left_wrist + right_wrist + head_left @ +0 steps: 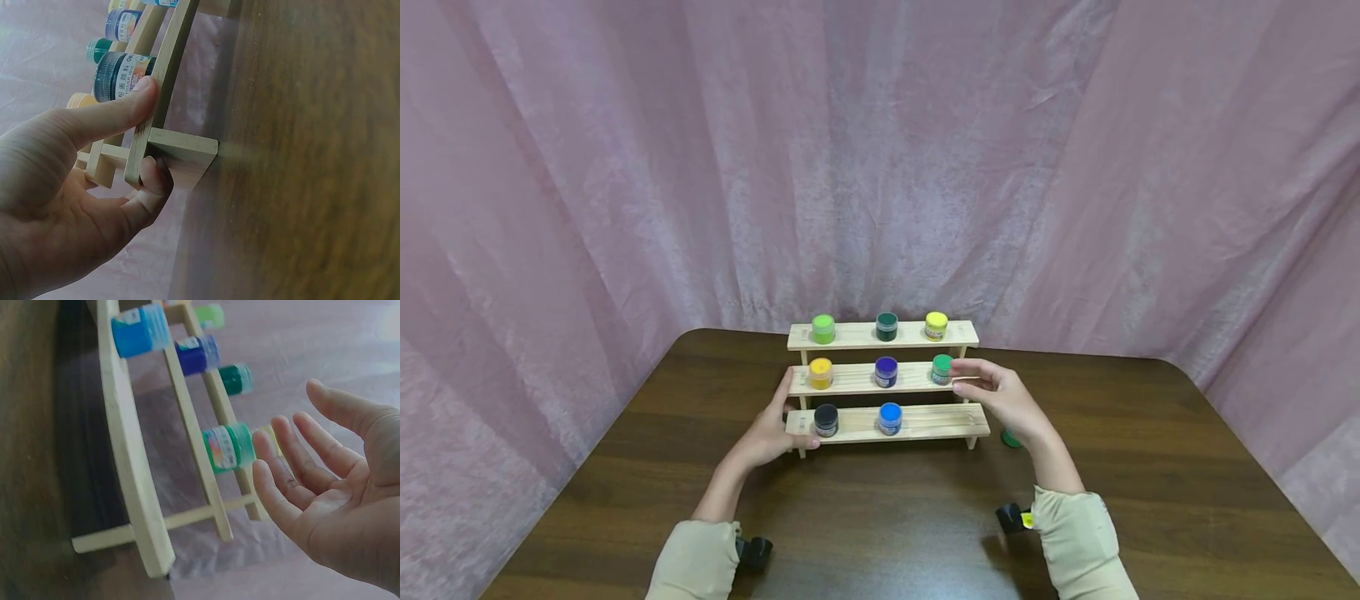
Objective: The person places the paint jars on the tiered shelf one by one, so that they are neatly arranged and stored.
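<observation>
A three-step wooden rack (pixel 857 425) carries small paint jars. My left hand (pixel 767 432) grips the left end of its lowest shelf, thumb on top close to the black jar (pixel 826 421) and curled fingers under the board (pixel 164 81). At the right end of the middle step sits a green jar (pixel 942 370). Beside that jar is my right hand (pixel 1000 396), its fingers spread and relaxed with nothing in them; in the right wrist view the fingertips come right up to the green jar's lid (pixel 244 444). A blue jar (pixel 890 419) stands mid-way along the lowest shelf.
On the middle step are an orange-yellow jar (pixel 821 374) and a purple jar (pixel 886 372). The top step holds light green (pixel 823 329), dark green (pixel 887 327) and yellow (pixel 936 326) jars. A round green object (pixel 1012 438) lies on the brown table (pixel 880 517), partly behind my right wrist.
</observation>
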A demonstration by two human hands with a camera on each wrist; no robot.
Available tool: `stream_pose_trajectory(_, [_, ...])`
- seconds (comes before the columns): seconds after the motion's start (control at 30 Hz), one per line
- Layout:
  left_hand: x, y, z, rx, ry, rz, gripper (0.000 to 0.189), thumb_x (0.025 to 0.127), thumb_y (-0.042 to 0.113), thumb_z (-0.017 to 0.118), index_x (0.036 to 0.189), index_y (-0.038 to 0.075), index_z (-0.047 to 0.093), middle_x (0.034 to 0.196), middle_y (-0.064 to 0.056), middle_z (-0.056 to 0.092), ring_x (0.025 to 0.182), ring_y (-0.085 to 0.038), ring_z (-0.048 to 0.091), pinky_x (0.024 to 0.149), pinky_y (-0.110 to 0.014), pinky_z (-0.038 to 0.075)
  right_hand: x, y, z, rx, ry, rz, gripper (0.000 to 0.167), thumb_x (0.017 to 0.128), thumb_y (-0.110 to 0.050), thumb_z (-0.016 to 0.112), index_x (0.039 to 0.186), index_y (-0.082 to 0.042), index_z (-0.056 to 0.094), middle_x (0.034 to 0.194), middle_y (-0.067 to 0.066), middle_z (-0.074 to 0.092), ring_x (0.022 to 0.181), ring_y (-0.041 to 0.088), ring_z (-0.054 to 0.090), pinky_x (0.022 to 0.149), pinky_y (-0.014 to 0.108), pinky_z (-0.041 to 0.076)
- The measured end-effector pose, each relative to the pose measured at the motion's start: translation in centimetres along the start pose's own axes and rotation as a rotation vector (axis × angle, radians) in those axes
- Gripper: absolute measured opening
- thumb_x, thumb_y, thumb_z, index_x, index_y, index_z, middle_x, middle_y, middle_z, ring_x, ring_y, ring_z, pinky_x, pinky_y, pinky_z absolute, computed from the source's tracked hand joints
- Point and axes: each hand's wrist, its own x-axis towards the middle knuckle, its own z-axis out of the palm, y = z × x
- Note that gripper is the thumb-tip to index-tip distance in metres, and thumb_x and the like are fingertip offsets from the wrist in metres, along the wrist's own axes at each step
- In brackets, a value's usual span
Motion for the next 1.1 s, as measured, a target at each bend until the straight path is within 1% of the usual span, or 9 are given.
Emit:
stream_pose_trajectory(0.2, [0.1,-0.1,0.0,0.001,-0.001,-0.005,0.125,0.071,0.011,0.086,0.158,0.022,-0.004,0.119,-0.029,0.049,0.09,-0.028,0.054,0.071,-0.03,0.044,-0.2,0.0,-1.3,-0.003,0.033,-0.017,0.049,0.094,-0.018,0.064,0.136,0.004,0.05,0.135,0.029,0.054,0.098,-0.004,0.061,0.088,0.017,0.048])
stream_pose_trajectory(0.37, [0.1,-0.2,0.0,-0.006,-0.005,-0.013,0.125,0.071,0.011,0.086,0.158,0.023,-0.003,0.118,-0.029,0.047,0.085,-0.026,0.054,0.068,-0.03,0.045,-0.6,0.6,-2.6,-0.016,0.052,-0.002,0.05,0.095,-0.02,0.064,0.137,0.003,0.05,0.137,0.03,0.052,0.101,-0.005,0.061,0.088,0.015,0.047])
stream_pose_trajectory(0.47, [0.1,-0.1,0.0,-0.011,-0.007,-0.01,0.126,0.071,0.011,0.086,0.158,0.023,-0.003,0.117,-0.028,0.047,0.083,-0.025,0.054,0.067,-0.03,0.045,-0.8,1.1,-3.5,-0.033,0.065,0.023,0.05,0.094,-0.023,0.064,0.137,-0.001,0.051,0.137,0.026,0.054,0.104,-0.003,0.061,0.089,0.015,0.047])
stream_pose_trajectory(0.6, [0.0,-0.1,0.0,-0.009,-0.007,-0.007,0.126,0.071,0.011,0.086,0.158,0.023,-0.004,0.119,-0.029,0.047,0.085,-0.026,0.054,0.068,-0.03,0.044,-1.0,1.8,-4.4,-0.054,0.081,0.057,0.052,0.094,-0.028,0.065,0.138,-0.004,0.051,0.137,0.02,0.056,0.105,-0.006,0.06,0.09,0.015,0.045])
stream_pose_trajectory(0.73, [0.0,-0.3,0.0,-0.016,-0.016,-0.01,0.127,0.071,0.012,0.086,0.158,0.024,-0.005,0.12,-0.029,0.047,0.084,-0.025,0.054,0.068,-0.03,0.045,-1.2,2.2,-5.0,-0.057,0.088,0.061,0.054,0.094,-0.029,0.065,0.139,-0.003,0.05,0.133,0.011,0.061,0.104,-0.008,0.059,0.092,0.014,0.044])
stream_pose_trajectory(0.8, [0.0,-0.3,0.1,-0.027,-0.019,-0.004,0.127,0.071,0.01,0.086,0.158,0.023,-0.005,0.118,-0.029,0.048,0.079,-0.023,0.054,0.065,-0.03,0.046,-1.2,2.3,-5.3,-0.037,0.087,0.052,0.054,0.094,-0.027,0.065,0.139,-0.002,0.05,0.125,0.0,0.065,0.103,-0.008,0.059,0.091,0.014,0.045])
stream_pose_trajectory(0.9, [0.0,-0.3,0.1,-0.037,-0.018,0.01,0.126,0.071,0.008,0.085,0.158,0.021,-0.005,0.115,-0.028,0.05,0.072,-0.021,0.053,0.062,-0.03,0.046,-1.4,2.3,-5.7,-0.016,0.081,0.046,0.054,0.094,-0.026,0.065,0.139,-0.001,0.049,0.115,-0.016,0.065,0.103,-0.007,0.06,0.09,0.014,0.046])
stream_pose_trajectory(1.0, [0.0,-0.2,0.0,-0.038,-0.016,0.019,0.126,0.071,0.007,0.085,0.158,0.02,-0.005,0.113,-0.027,0.052,0.067,-0.02,0.052,0.06,-0.03,0.046,-1.5,2.4,-6.1,-0.02,0.072,0.046,0.054,0.094,-0.026,0.065,0.139,0.0,0.049,0.118,-0.012,0.065,0.104,-0.007,0.06,0.09,0.014,0.046])
stream_pose_trajectory(1.1, [0.0,-0.2,0.0,-0.034,-0.019,0.016,0.126,0.071,0.007,0.085,0.158,0.02,-0.005,0.113,-0.027,0.051,0.067,-0.02,0.052,0.06,-0.031,0.046,-1.6,3.0,-6.6,-0.041,0.044,0.055,0.055,0.095,-0.026,0.064,0.14,0.0,0.047,0.131,0.007,0.061,0.105,-0.006,0.06,0.091,0.014,0.046])
